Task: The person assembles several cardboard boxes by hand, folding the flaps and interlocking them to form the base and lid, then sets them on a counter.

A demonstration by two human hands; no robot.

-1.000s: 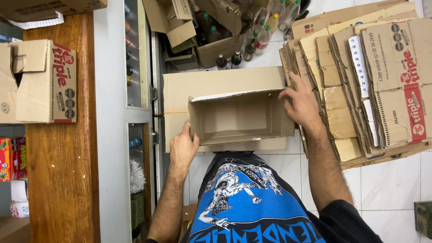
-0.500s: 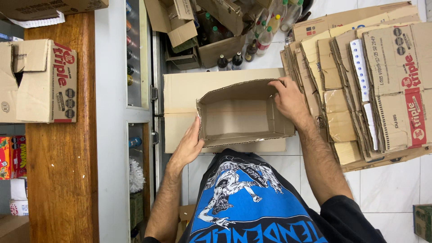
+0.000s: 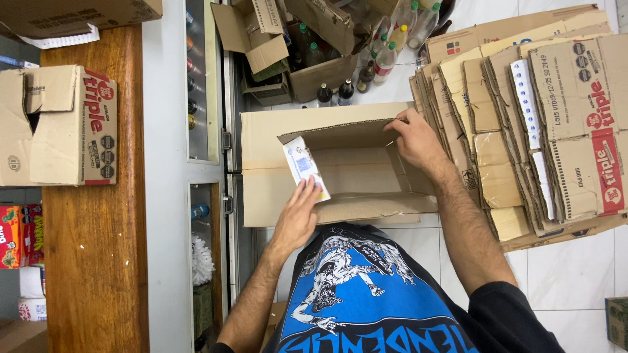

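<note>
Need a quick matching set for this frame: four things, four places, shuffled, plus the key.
Things
1. Left hand
2. Right hand
3. Stack of flattened brown cardboard boxes
4. Green-capped clear plastic bottles

Places
A. Leaning at the right of the frame on the white tiled floor
B. On the far top edge of the open brown cardboard box
C. On the white-labelled flap at the box's near left corner
D. Top of the frame, beyond the box

Pairs: 1-C, 2-B, 3-A, 4-D
</note>
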